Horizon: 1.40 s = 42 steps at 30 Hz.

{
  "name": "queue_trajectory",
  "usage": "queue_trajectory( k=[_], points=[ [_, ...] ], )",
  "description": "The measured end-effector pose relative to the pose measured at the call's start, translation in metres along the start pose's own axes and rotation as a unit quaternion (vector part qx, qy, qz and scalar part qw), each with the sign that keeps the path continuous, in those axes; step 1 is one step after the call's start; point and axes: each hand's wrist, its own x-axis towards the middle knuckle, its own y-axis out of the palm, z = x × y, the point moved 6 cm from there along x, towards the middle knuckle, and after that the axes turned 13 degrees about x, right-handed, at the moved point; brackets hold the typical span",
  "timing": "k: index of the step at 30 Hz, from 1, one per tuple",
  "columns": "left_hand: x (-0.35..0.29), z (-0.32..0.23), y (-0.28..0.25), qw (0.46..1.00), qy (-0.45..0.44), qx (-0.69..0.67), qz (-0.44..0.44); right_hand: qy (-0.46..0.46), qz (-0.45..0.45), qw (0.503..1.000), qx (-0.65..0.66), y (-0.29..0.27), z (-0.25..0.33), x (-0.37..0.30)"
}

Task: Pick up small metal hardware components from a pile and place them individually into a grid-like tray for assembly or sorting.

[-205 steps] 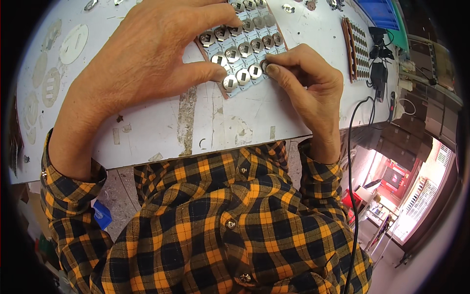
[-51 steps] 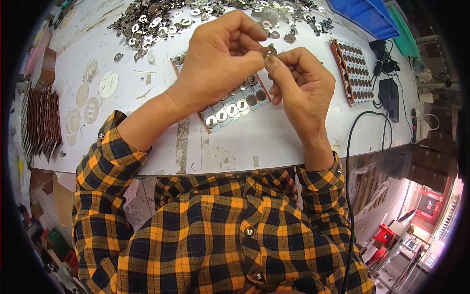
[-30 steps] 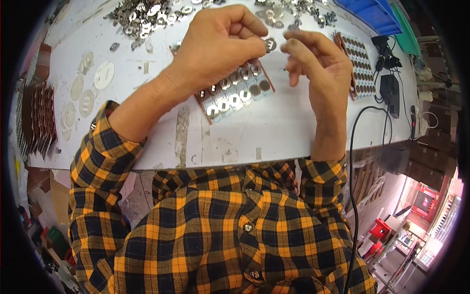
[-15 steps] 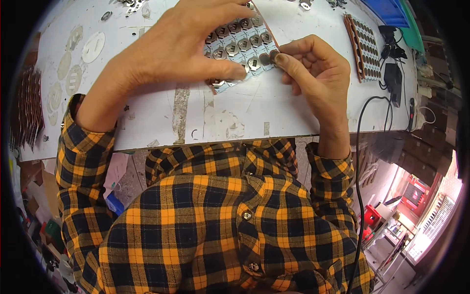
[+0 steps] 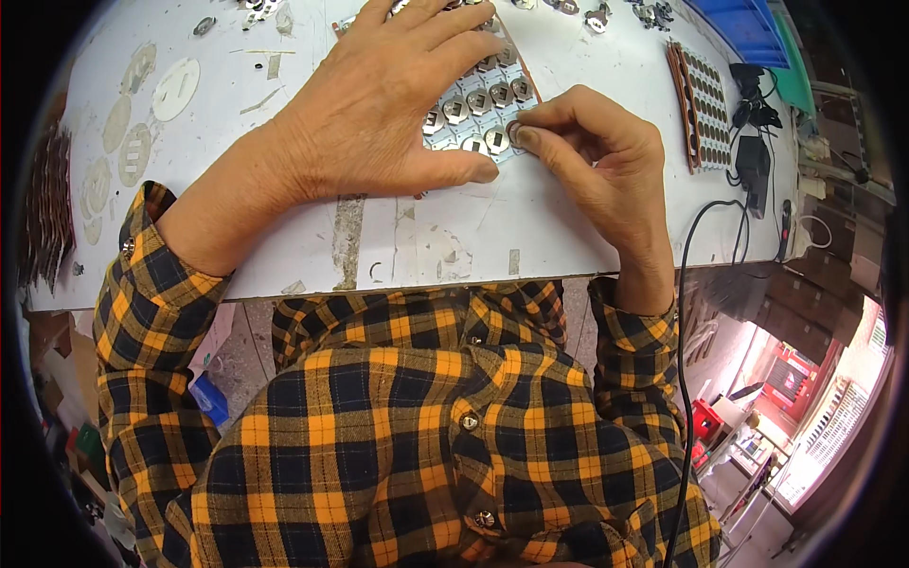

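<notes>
A pale blue circuit-board panel (image 5: 470, 126) lies at the table's far middle, carrying rows of round silver metal clips (image 5: 497, 139). Across it stretches my left hand (image 5: 379, 109), fingers spread and thumb out along the near edge. The hand covers much of the panel's left side. At the panel's near right corner, my right hand (image 5: 606, 156) pinches a small round dark-rimmed disc (image 5: 514, 131) between thumb and forefinger. Most of the disc is hidden by the fingertips, and its exact kind cannot be made out.
On the right stand stacked panels with dark round spots (image 5: 708, 109), beside a black adapter (image 5: 753, 166) and cable (image 5: 685, 312). A blue tray (image 5: 743, 33) is behind. Loose metal clips (image 5: 597, 19) lie at the back; more stacked panels (image 5: 45, 204) stand far left.
My left hand has shifted right and slightly nearer across the panel. The right hand has moved a little left and nearer, still pinching. A dark disc seen earlier on the panel's corner is now covered.
</notes>
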Motion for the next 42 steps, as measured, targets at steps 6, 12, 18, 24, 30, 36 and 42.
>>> queue_trajectory(
  k=[6,12,18,24,30,36,42],
  points=[
    [0.003,-0.005,0.002,1.000,0.003,0.017,-0.005,-0.015,0.011,1.000,0.009,-0.003,-0.006,-0.001],
    [-0.006,-0.001,0.013,0.998,-0.038,-0.002,-0.041,-0.009,0.061,0.997,0.037,-0.004,0.002,0.010],
    [-0.005,-0.003,0.009,0.998,-0.039,0.004,-0.046,-0.004,0.021,1.000,-0.005,0.003,0.008,0.005],
    [-0.006,-0.002,0.011,0.998,-0.051,0.000,-0.041,-0.051,0.012,0.998,-0.044,0.000,0.011,0.000],
    [-0.006,-0.005,0.004,0.998,-0.052,0.001,-0.022,-0.133,-0.072,0.979,-0.138,-0.028,0.003,0.066],
    [-0.007,-0.004,0.002,0.999,-0.042,0.005,-0.012,-0.233,-0.091,0.941,-0.227,-0.024,-0.006,0.096],
    [-0.010,-0.003,0.003,0.999,-0.047,0.000,-0.006,-0.033,-0.064,0.993,-0.098,-0.045,-0.015,0.067]
  ],
)
